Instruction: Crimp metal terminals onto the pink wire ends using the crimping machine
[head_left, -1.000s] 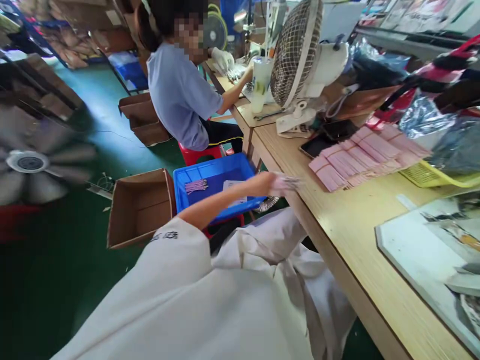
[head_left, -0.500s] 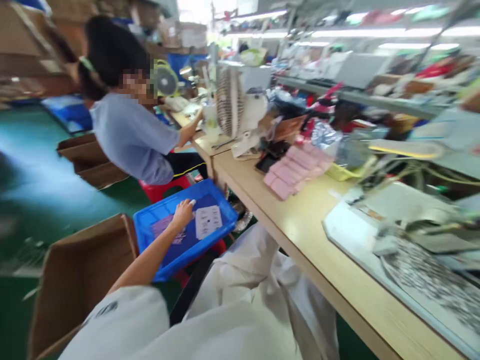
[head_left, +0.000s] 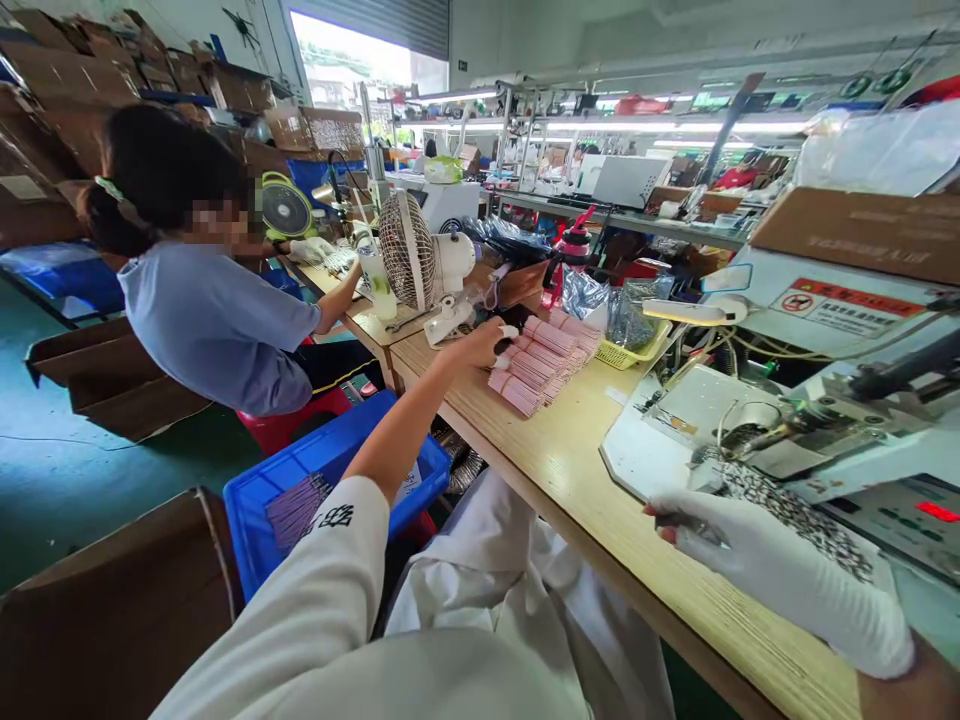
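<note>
My left hand (head_left: pixel 484 345) reaches out over the wooden bench (head_left: pixel 570 470) and touches the near end of a row of pink card stacks (head_left: pixel 541 362); its fingers are curled at the cards. My right hand (head_left: pixel 757 560), in a white glove, rests on the bench edge beside a pile of small metal parts (head_left: pixel 795 515) on a white machine plate (head_left: pixel 660 445). A small dark thing shows at its fingertips. A blue crate (head_left: pixel 259 505) with a purple bundle (head_left: pixel 296 505) stands low at my left.
A co-worker in a blue shirt (head_left: pixel 217 325) sits on a red stool at the far bench end. A small white desk fan (head_left: pixel 420 260), a yellow basket (head_left: pixel 630 352) and foil bags stand behind the cards. Brown cartons (head_left: pixel 112 610) lie on the green floor.
My left hand has left the blue crate and come up to the pink cards on the bench. The view has swung right, and my gloved right hand now shows.
</note>
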